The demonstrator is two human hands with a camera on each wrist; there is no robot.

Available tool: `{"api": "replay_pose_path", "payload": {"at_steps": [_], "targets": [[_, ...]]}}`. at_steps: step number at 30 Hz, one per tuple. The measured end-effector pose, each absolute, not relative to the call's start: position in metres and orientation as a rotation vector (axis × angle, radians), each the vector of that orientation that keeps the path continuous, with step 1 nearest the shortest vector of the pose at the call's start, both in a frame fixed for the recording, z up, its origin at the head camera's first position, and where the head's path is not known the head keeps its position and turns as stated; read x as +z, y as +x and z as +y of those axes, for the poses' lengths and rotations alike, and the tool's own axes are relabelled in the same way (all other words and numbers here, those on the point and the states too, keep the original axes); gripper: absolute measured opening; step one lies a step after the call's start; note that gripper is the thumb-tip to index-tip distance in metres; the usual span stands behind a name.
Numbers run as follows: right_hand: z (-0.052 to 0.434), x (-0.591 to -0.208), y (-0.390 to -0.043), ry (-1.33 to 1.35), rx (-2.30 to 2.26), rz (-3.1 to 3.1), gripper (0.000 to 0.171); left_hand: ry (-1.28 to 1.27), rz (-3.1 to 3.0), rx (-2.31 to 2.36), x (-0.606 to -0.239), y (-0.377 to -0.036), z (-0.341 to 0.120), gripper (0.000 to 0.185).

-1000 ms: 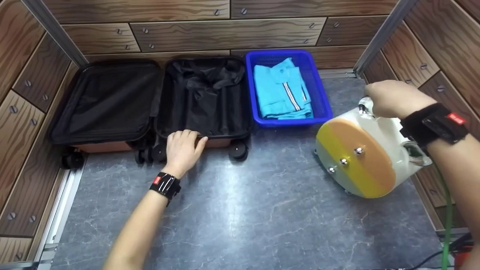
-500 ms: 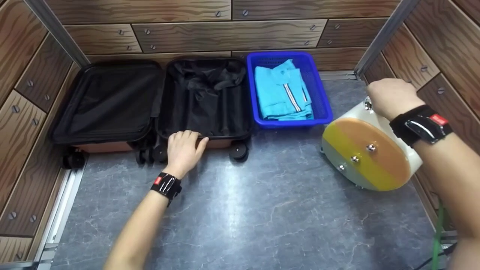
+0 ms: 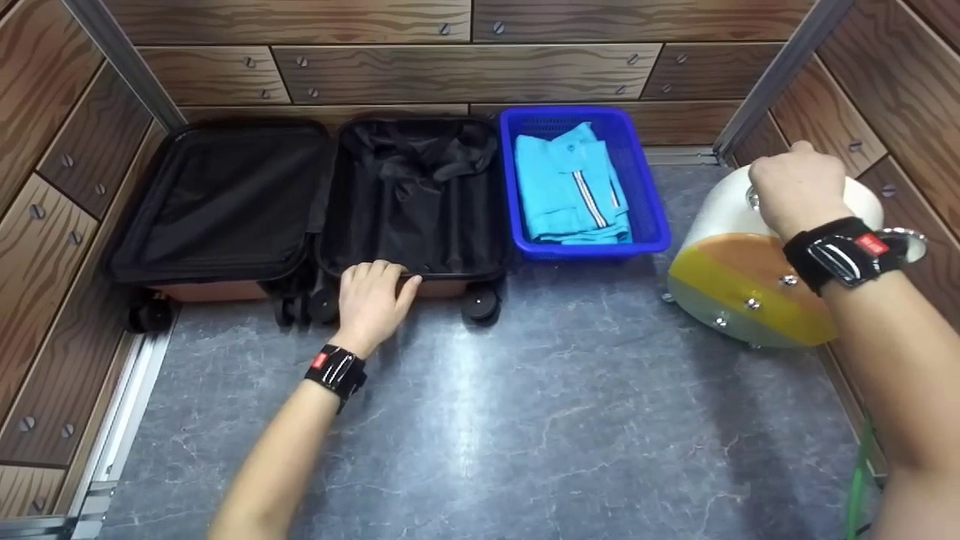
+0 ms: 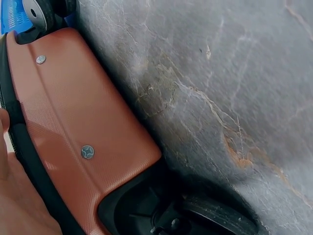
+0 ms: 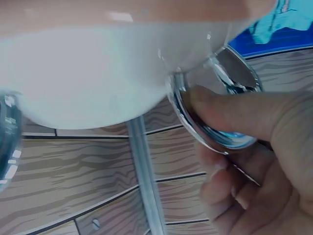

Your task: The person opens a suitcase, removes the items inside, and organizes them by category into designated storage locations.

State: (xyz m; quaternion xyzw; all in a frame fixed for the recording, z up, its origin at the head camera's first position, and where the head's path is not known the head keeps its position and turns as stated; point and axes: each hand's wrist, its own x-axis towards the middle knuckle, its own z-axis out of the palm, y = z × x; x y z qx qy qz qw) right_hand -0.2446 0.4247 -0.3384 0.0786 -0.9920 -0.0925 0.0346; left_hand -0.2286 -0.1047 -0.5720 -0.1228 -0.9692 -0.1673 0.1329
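An open suitcase lies flat on the floor. My left hand [image 3: 369, 304] holds the front rim of its black-lined right half [image 3: 411, 217], fingers over the edge and thumb along it. The left wrist view shows the suitcase's copper-coloured shell [image 4: 90, 122] beside the palm. At the right, my right hand [image 3: 802, 187] grips a chrome ring handle [image 5: 239, 139] on a glossy white bag-like object [image 5: 93, 73]. This object is tilted, showing an orange, yellow and grey-green striped face [image 3: 720, 266] with chrome studs. A second chrome ring [image 3: 909, 244] shows on its far right.
A blue plastic basket [image 3: 654, 202] with a folded turquoise garment [image 3: 559, 191] stands right of the suitcase. Its other half, a black-covered shell [image 3: 225, 199], lies at the left. Wood-patterned walls [image 3: 570, 71] enclose the grey marbled floor [image 3: 525, 420]. A green cable [image 3: 859, 480] hangs lower right.
My right hand has moved a little right and back with the white object, whose striped face has turned and shifted away. My left hand keeps its place on the suitcase rim.
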Motion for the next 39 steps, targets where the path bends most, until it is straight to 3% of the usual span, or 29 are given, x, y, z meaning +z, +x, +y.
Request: {"api": "replay_pose_path", "payload": {"at_steps": [18,30,39], "targets": [[0.437,-0.348,-0.273,0.193,-0.191,-3.004,0.016,-0.373,-2.779,-0.508,-0.571,-0.226,-0.098,0.048],[0.435,-0.358,-0.292,0.153,-0.168,-2.9,0.009,-0.366,-2.768,-0.501,-0.572,-0.226,-0.1,0.048],[0.426,-0.373,-0.305,0.067,-0.141,-2.822,0.019,-0.345,-2.813,-0.489,-0.574,-0.225,-0.099,0.05]]}}
